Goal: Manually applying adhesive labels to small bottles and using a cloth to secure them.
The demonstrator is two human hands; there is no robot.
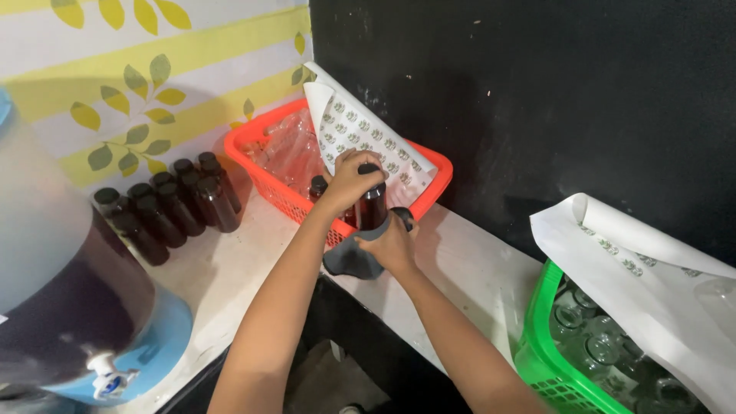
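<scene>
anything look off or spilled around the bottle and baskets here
No spill or damage shows. The sticker sheet curls and leans loosely over the orange basket. The left hand caps the dark bottle; the right hand presses a grey cloth against it.

Things that are hiding or cut off

The left hand (349,180) is covering the dark bottle's (372,205) top, the bottom edge is cutting off the green basket (540,322), the left edge is cutting off the big dispenser (69,307), and the sticker sheet's (360,130) pictures are looking too tiny to tell.
</scene>
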